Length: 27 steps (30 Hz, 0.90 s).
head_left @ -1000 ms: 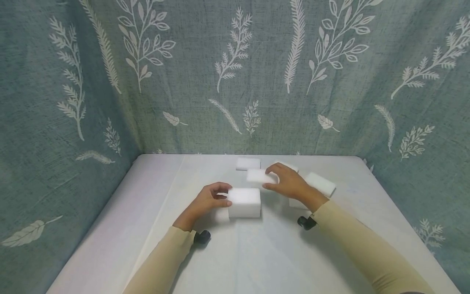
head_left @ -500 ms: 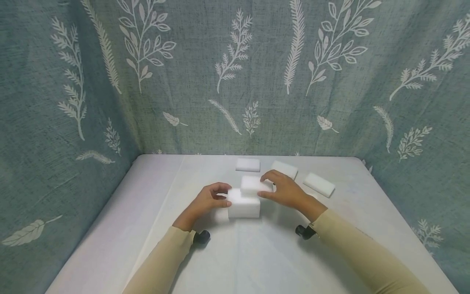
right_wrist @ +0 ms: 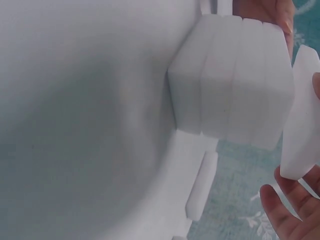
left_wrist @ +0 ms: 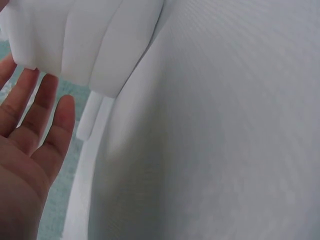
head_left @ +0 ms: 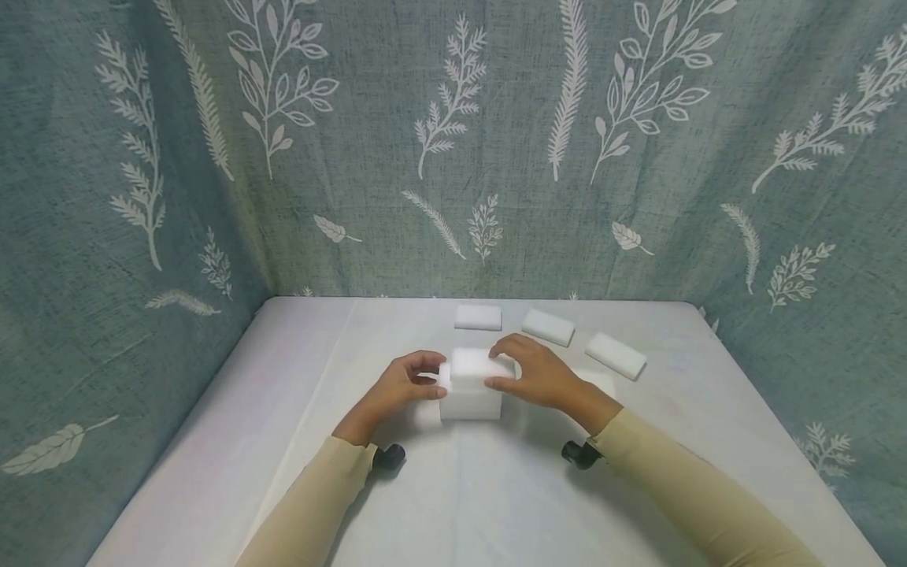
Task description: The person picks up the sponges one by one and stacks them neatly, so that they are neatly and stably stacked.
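A stack of several white sponges (head_left: 470, 406) stands on the table, its layers plain in the right wrist view. My left hand (head_left: 398, 394) steadies the left end, thumb by the front corner and fingers by the back one; in the left wrist view the fingertips (left_wrist: 49, 84) are right at the edge. My right hand (head_left: 544, 379) grips another white sponge (head_left: 471, 365) between thumb and fingers. That sponge overlaps the stack's top in the head view. A gap shows between the sponge (right_wrist: 300, 120) and the stack (right_wrist: 227, 95) in the right wrist view.
Three loose white sponges lie behind: one at the back (head_left: 478, 318), one right of it (head_left: 549, 327), one farther right (head_left: 616, 356). Another pale block (head_left: 601, 383) shows partly behind my right wrist. A green leaf-patterned cloth (head_left: 397, 142) walls the table's back and sides.
My right hand has brought its sponge left and toward me, from behind the stack to over its top. The left hand has kept its place at the stack's left end.
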### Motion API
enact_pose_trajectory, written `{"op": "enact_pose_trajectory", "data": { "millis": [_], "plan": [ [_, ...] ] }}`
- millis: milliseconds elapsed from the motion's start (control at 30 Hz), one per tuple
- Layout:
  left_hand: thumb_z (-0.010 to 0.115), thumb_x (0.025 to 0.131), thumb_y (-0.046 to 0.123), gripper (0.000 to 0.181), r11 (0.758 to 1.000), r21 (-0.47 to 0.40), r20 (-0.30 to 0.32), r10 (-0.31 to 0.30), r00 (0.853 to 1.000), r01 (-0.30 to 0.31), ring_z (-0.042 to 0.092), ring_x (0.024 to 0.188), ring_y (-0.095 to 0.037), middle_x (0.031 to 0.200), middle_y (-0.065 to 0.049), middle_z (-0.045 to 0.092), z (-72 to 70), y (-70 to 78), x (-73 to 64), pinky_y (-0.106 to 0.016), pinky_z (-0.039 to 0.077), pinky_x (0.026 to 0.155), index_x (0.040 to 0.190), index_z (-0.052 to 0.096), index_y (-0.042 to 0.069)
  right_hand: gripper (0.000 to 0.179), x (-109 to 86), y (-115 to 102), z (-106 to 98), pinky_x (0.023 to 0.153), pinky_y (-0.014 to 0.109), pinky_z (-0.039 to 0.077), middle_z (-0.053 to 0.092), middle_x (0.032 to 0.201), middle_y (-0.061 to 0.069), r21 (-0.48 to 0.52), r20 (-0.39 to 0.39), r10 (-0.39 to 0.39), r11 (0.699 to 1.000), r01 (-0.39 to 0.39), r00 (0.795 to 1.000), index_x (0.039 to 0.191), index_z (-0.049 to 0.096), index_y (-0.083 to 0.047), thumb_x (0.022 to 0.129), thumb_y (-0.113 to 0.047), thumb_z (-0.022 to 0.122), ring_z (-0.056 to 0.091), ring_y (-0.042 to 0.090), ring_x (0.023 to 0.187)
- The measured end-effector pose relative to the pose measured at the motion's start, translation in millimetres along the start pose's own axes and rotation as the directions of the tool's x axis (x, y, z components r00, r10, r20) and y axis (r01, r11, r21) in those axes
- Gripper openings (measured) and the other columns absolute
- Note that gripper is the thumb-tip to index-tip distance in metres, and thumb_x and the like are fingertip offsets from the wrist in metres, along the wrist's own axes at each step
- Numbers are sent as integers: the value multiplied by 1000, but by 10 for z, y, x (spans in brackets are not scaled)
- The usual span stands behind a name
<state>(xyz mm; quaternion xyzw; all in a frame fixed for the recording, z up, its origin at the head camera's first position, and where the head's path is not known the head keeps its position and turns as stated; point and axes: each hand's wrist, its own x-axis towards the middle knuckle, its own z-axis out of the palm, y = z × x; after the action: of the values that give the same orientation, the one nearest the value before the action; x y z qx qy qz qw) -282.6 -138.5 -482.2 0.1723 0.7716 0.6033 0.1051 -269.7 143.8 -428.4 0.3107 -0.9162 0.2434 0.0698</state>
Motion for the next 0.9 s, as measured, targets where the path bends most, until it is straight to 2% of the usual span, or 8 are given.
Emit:
{"op": "enact_pose_trajectory", "data": {
  "millis": [433,900],
  "plan": [
    [87,73,23,62,1000,14,3,22,1000,-22,64,104,-29,119,-9,63,8,-19,2,-45,49,94,126,60,5,43,34,-105,84,94,41,47,57,123,-1,-20,4,-43,999,43,999,113,61,-20,85,-52,69,55,19,114],
    [81,78,7,55,1000,5,27,23,999,-24,63,106,-31,122,-12,63,0,-22,12,-44,49,94,128,59,3,43,47,-137,110,94,41,47,58,122,-2,-26,23,-44,999,44,999,113,60,-20,86,-52,68,55,19,113]
  ]
}}
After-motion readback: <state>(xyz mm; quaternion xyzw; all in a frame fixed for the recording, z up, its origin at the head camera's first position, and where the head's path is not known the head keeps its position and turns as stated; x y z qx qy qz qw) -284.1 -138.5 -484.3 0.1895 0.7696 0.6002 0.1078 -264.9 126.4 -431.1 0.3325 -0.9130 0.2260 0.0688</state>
